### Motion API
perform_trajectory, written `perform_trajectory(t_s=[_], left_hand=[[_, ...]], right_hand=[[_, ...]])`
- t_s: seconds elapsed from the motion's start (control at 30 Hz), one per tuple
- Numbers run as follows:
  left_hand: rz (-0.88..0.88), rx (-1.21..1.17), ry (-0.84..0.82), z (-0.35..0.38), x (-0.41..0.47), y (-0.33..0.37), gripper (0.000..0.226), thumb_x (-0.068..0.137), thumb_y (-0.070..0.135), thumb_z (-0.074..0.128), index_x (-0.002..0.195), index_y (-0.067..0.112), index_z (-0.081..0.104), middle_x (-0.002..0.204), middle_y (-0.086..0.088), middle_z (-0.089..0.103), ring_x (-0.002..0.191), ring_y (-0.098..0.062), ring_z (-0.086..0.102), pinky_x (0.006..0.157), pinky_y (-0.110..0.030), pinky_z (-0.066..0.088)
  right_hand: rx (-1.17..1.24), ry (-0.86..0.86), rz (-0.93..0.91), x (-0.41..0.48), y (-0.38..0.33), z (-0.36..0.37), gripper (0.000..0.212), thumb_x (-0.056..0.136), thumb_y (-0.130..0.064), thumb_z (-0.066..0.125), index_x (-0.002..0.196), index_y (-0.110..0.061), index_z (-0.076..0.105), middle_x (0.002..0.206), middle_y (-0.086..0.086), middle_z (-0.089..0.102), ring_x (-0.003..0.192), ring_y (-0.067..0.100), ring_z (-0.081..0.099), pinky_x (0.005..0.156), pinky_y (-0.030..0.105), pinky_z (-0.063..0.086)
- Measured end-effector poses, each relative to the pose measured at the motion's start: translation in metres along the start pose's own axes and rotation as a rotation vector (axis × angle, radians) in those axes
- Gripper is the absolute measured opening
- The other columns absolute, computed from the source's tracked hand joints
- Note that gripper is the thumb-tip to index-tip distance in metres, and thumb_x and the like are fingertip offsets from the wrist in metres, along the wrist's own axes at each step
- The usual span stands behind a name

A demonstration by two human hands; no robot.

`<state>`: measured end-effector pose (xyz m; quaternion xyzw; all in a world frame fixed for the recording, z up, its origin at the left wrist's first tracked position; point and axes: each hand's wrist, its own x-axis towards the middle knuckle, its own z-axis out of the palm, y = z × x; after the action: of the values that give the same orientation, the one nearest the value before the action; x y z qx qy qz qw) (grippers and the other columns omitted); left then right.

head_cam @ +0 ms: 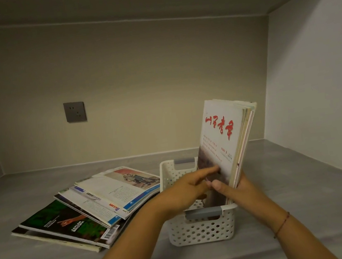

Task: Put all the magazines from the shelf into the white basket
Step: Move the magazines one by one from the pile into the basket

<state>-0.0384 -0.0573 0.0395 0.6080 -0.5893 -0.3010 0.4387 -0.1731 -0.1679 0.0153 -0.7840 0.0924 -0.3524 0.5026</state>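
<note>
A white perforated basket (201,229) with grey handles stands on the grey shelf. Several magazines (222,136) stand upright in its right side, the front one white with red lettering. My right hand (235,188) grips this upright bundle low down, thumb on the front cover. My left hand (186,190) reaches over the basket, its straight fingers touching the front cover. A fanned pile of several magazines (85,211) lies flat on the shelf left of the basket, a dark green cover near the bottom.
The shelf surface (290,179) runs back to a beige wall with a grey power socket (75,111). A white side wall closes the right, and another shelf board hangs overhead.
</note>
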Motion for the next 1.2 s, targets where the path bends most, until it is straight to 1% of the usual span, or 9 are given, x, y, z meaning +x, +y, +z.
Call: perform_trajectory(t_s=[0.07, 0.27, 0.37, 0.53, 0.83, 0.93, 1.07, 1.13, 1.2], left_hand=[[-0.031, -0.104, 0.045, -0.004, 0.003, -0.003, 0.044, 0.100, 0.022, 0.044, 0.142, 0.033, 0.040, 0.142, 0.012, 0.048, 0.128, -0.008, 0.047, 0.102, -0.028, 0.043], [-0.127, -0.205, 0.214, -0.015, 0.026, -0.004, 0.045, 0.101, 0.027, 0.041, 0.146, 0.024, 0.034, 0.149, 0.002, 0.040, 0.135, -0.016, 0.038, 0.108, -0.032, 0.034], [-0.173, -0.262, 0.327, -0.025, 0.051, -0.001, 0.053, 0.100, 0.043, 0.035, 0.148, 0.020, 0.030, 0.154, -0.003, 0.032, 0.140, -0.023, 0.031, 0.115, -0.039, 0.025], [-0.248, -0.302, 0.416, -0.038, 0.096, 0.000, 0.071, 0.095, 0.061, 0.019, 0.151, 0.017, 0.019, 0.158, -0.004, 0.021, 0.145, -0.025, 0.022, 0.118, -0.050, 0.015], [-0.231, -0.300, 0.242, -0.030, 0.132, -0.003, 0.071, 0.096, 0.061, 0.016, 0.142, 0.014, 0.042, 0.137, -0.005, 0.052, 0.134, -0.028, 0.041, 0.115, -0.046, 0.027], [-0.184, -0.326, 0.202, -0.028, 0.129, -0.004, 0.069, 0.095, 0.062, 0.020, 0.139, 0.015, 0.045, 0.126, -0.005, 0.055, 0.121, -0.025, 0.049, 0.110, -0.041, 0.035], [-0.146, -0.326, 0.228, -0.027, 0.124, -0.002, 0.054, 0.095, 0.061, 0.023, 0.123, 0.024, 0.052, 0.119, -0.005, 0.059, 0.112, -0.023, 0.054, 0.102, -0.040, 0.043], [-0.144, -0.323, 0.246, -0.024, 0.122, 0.000, 0.046, 0.098, 0.056, 0.023, 0.116, 0.025, 0.051, 0.110, -0.002, 0.060, 0.099, -0.017, 0.057, 0.088, -0.032, 0.048], [-0.140, -0.289, 0.249, -0.022, 0.122, 0.000, 0.043, 0.100, 0.052, 0.020, 0.118, 0.026, 0.049, 0.115, -0.004, 0.059, 0.098, -0.017, 0.056, 0.091, -0.033, 0.045]], right_hand=[[-0.001, -0.014, 0.002, 0.001, 0.003, -0.001, 0.082, 0.068, -0.042, 0.071, 0.133, -0.048, 0.021, 0.134, -0.025, 0.038, 0.122, -0.007, 0.041, 0.087, 0.010, 0.046], [-0.024, 0.063, -0.024, 0.002, 0.005, 0.003, 0.086, 0.058, -0.051, 0.075, 0.129, -0.051, 0.026, 0.130, -0.029, 0.041, 0.118, -0.011, 0.043, 0.083, 0.007, 0.045], [-0.055, 0.108, -0.024, -0.001, 0.003, 0.004, 0.082, 0.053, -0.058, 0.076, 0.118, -0.060, 0.027, 0.122, -0.035, 0.040, 0.106, -0.023, 0.044, 0.074, 0.001, 0.045], [-0.065, 0.060, 0.018, -0.006, 0.001, -0.004, 0.084, 0.049, -0.067, 0.073, 0.116, -0.064, 0.022, 0.123, -0.038, 0.036, 0.106, -0.021, 0.044, 0.073, 0.005, 0.047], [0.004, -0.024, 0.052, -0.006, 0.000, -0.023, 0.088, 0.047, -0.072, 0.071, 0.121, -0.060, 0.025, 0.130, -0.033, 0.039, 0.114, -0.017, 0.044, 0.086, 0.012, 0.048], [-0.047, -0.008, 0.041, 0.001, -0.003, -0.029, 0.085, 0.044, -0.066, 0.076, 0.114, -0.068, 0.028, 0.116, -0.046, 0.046, 0.107, -0.021, 0.047, 0.079, 0.009, 0.049], [-0.055, 0.037, 0.021, 0.005, -0.007, -0.030, 0.076, 0.053, -0.057, 0.077, 0.115, -0.064, 0.034, 0.113, -0.044, 0.052, 0.107, -0.015, 0.051, 0.074, 0.010, 0.050], [-0.056, 0.055, 0.013, 0.004, -0.004, -0.024, 0.063, 0.069, -0.041, 0.074, 0.116, -0.059, 0.036, 0.116, -0.038, 0.051, 0.110, -0.010, 0.051, 0.075, 0.006, 0.048], [-0.079, 0.067, 0.006, 0.003, 0.000, -0.018, 0.059, 0.081, -0.019, 0.065, 0.119, -0.053, 0.035, 0.121, -0.033, 0.045, 0.112, -0.007, 0.047, 0.076, 0.002, 0.045]])
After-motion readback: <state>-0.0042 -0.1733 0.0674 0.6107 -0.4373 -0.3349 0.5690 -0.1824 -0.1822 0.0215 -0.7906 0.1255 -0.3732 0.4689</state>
